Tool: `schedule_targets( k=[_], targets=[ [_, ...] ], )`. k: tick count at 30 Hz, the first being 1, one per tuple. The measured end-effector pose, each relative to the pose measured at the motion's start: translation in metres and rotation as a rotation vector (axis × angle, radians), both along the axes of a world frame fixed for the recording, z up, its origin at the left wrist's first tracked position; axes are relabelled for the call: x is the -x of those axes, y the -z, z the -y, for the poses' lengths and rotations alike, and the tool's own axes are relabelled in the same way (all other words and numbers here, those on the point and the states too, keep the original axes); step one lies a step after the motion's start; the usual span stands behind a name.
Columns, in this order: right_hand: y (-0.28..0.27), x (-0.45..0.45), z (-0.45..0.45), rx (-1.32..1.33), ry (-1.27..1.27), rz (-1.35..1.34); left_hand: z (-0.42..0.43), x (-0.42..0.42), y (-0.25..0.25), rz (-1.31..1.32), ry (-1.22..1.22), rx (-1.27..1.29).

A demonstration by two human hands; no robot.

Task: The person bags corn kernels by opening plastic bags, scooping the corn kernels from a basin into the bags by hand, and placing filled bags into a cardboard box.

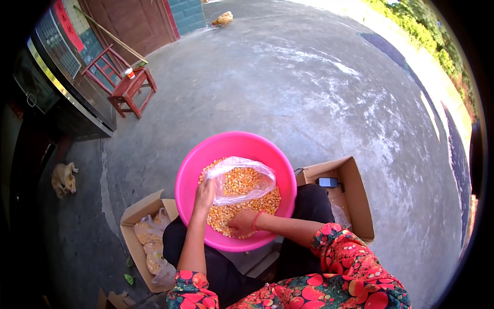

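A pink basin holds loose yellow corn kernels. A clear plastic bag lies open-mouthed on them with corn inside. My left hand is closed on the bag's left edge. Below the bag, my right hand, with a red bracelet at the wrist, is curled into the loose kernels. Its fingertips are partly buried in the corn.
At left, a cardboard box holds filled bags of corn. Another box at right contains a phone-like device. Farther off are a red chair with a cup, a dog and a chicken.
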State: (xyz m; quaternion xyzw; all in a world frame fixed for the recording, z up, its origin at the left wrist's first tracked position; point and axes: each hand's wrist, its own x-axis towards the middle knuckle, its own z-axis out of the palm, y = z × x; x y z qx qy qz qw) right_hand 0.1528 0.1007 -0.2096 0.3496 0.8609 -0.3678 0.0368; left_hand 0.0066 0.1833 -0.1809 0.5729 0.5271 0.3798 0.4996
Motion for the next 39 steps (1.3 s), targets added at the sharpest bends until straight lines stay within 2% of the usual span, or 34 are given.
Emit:
schedule_targets(
  k=[2,6,8,9,11,12,14,16,18,19,21,22,24,26,28,29,31,32,34,35,37,38,39],
  targets=[
    [0.015,0.001,-0.003,0.099,-0.029,0.000,0.001,-0.002,-0.001,0.042,0.021,-0.016],
    [0.032,0.002,-0.006,0.081,-0.049,0.007,0.006,-0.008,-0.011,0.120,0.110,0.059],
    [0.029,-0.001,-0.010,0.102,0.090,-0.230,0.008,-0.008,-0.018,0.150,0.119,0.091],
    [0.025,-0.003,-0.013,0.105,0.089,-0.229,0.008,-0.007,-0.019,0.180,0.128,0.122],
    [0.011,-0.008,-0.022,0.488,0.179,-0.377,0.004,-0.004,-0.011,0.160,0.117,0.131],
    [-0.005,-0.011,-0.024,0.488,0.178,-0.376,0.003,-0.003,-0.010,0.140,0.107,0.137],
    [-0.031,-0.015,-0.028,0.842,0.256,-0.430,0.003,-0.005,-0.011,0.121,0.040,0.068],
    [-0.031,-0.021,-0.034,0.913,0.213,-0.507,0.003,-0.006,-0.013,0.101,-0.029,0.001],
    [-0.049,-0.033,-0.040,0.993,0.333,-0.716,0.003,-0.006,-0.014,0.099,-0.073,-0.047],
    [-0.054,-0.037,-0.044,0.994,0.332,-0.715,0.003,-0.006,-0.015,0.100,-0.074,-0.046],
    [-0.059,-0.043,-0.051,1.038,0.611,-0.844,0.004,-0.007,-0.016,0.047,-0.060,-0.066],
    [-0.056,-0.043,-0.052,1.038,0.611,-0.844,0.005,-0.008,-0.017,0.047,-0.060,-0.066],
    [-0.046,-0.044,-0.058,0.913,0.907,-1.005,0.005,-0.009,-0.018,0.036,0.024,-0.003],
    [-0.038,-0.044,-0.060,0.878,0.928,-1.013,0.007,-0.011,-0.023,0.037,0.034,-0.014],
    [-0.032,-0.038,-0.060,0.727,1.081,-1.096,0.008,-0.013,-0.023,0.039,0.043,-0.025],
    [-0.035,-0.038,-0.059,0.726,1.082,-1.096,0.008,-0.013,-0.022,0.095,0.040,-0.032],
    [-0.042,-0.037,-0.057,0.482,0.977,-0.997,0.008,-0.013,-0.020,0.151,0.037,-0.040],
    [-0.033,-0.035,-0.058,0.483,0.976,-0.997,0.008,-0.013,-0.019,0.198,0.030,-0.030],
    [-0.009,-0.032,-0.060,-0.398,0.743,-0.689,0.008,-0.012,-0.021,0.245,0.023,-0.021],
    [-0.013,-0.032,-0.059,-0.397,0.743,-0.689,0.008,-0.011,-0.025,0.288,0.022,-0.014],
    [-0.021,-0.033,-0.057,-0.145,0.795,-0.706,0.008,-0.010,-0.026,0.331,0.020,-0.006],
    [-0.025,-0.033,-0.055,-0.145,0.795,-0.706,0.007,-0.010,-0.023,0.355,-0.001,0.002],
    [-0.028,-0.032,-0.054,0.055,0.767,-0.796,0.006,-0.009,-0.021,0.380,-0.023,0.009]
  ],
)
